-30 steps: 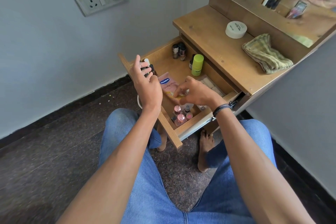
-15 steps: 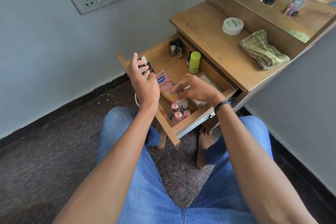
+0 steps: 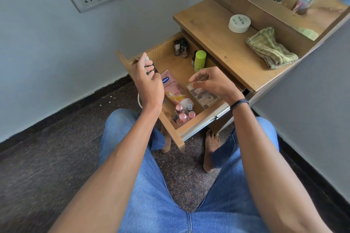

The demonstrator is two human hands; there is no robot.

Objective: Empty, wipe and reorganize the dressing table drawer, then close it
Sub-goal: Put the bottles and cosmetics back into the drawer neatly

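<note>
Right hand now above clear box

Several small dark bottles are mostly hidden by the left hand — their count cannot be told; the mirror's reflection is blurred and cut off.
</note>
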